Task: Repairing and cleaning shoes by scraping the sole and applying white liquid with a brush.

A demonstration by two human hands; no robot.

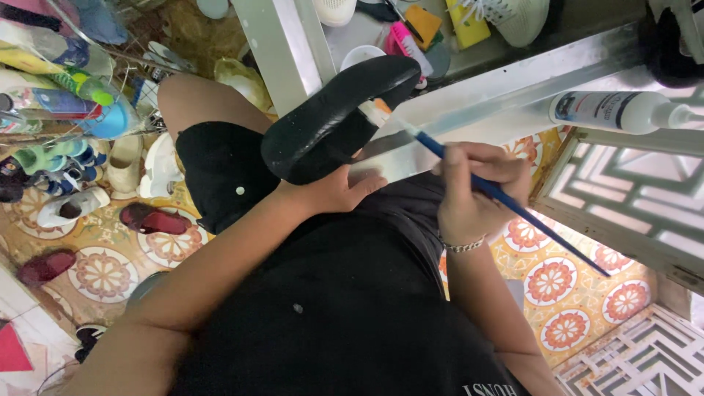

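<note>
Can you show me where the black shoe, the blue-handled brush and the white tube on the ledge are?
black shoe (330,117), head view, on the middle of its dark sole.
blue-handled brush (546,231), head view, on the handle below the right hand.
white tube (623,111), head view, on the middle of its body.

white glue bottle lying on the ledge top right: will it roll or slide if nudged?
The glue bottle lies on its side on the metal ledge; its round body probably rolls easily. The smooth plastic looks slippery. Near the edge, a nudge might drop it.

White glue bottle (623,111) on the metal ledge (513,81); maroon slippers (154,220) on patterned floor tiles (565,293).
</note>
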